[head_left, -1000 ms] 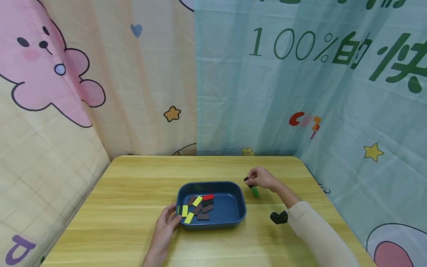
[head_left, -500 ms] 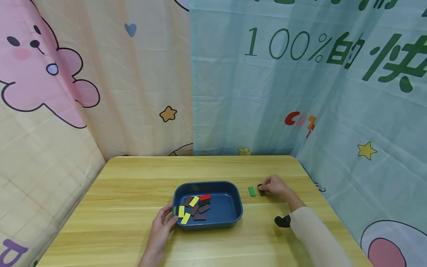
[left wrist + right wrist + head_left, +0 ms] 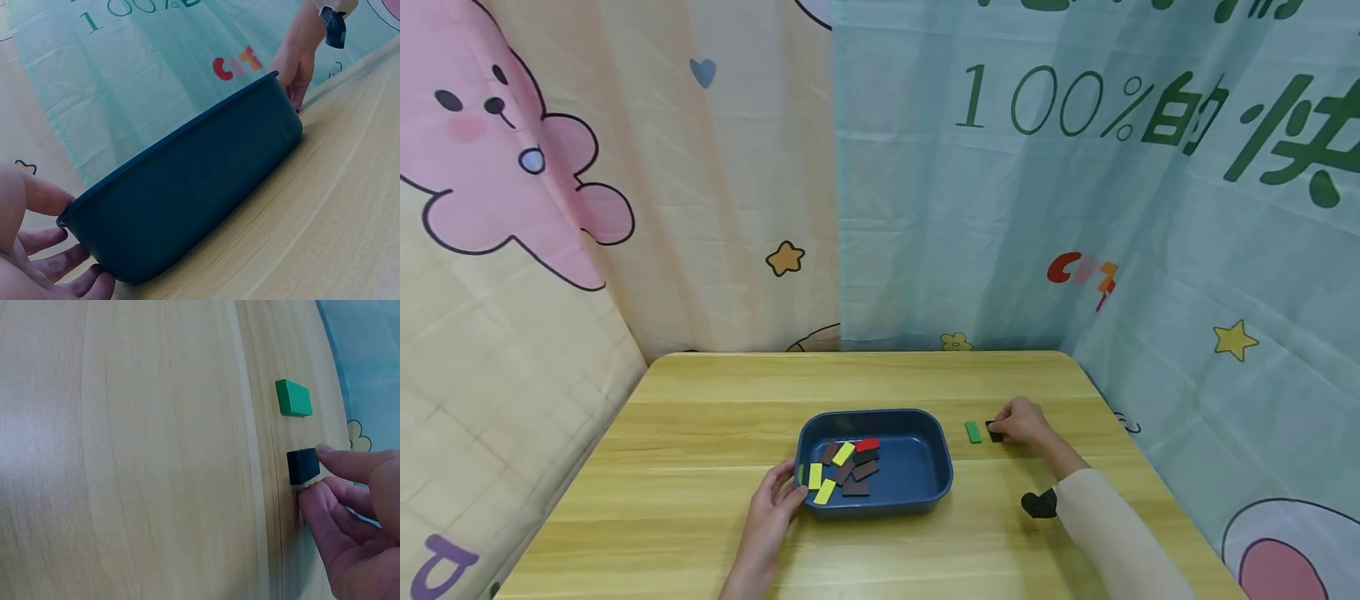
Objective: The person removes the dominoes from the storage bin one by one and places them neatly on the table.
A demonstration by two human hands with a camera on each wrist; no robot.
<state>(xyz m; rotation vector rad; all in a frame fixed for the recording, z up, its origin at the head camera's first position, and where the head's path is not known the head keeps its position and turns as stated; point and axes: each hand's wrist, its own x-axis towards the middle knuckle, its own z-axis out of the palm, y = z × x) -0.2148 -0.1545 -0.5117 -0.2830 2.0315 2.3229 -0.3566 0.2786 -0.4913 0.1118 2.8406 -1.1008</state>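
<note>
A dark blue rectangular tub (image 3: 917,502) stands on the table with yellow, brown, black and red blocks in its left half. At its left end my left hand (image 3: 770,502) grips the rim, thumb at the edge and fingers against the outer wall (image 3: 187,181). Right of the tub, my right hand (image 3: 1024,422) pinches a small black rectangular block (image 3: 304,466) between thumb and fingers, at the table surface. Beside it, a little apart, lies a green block (image 3: 294,399). Part of the black block is hidden by the fingers in the head view.
The wooden table (image 3: 880,558) has printed curtains (image 3: 955,250) behind it and at both sides. A black wrist device (image 3: 1039,504) sits by the right sleeve (image 3: 1112,533), over the table.
My right hand has carried the black block from above and left of the green block to its right side, down at the table. The left hand stays at the tub.
</note>
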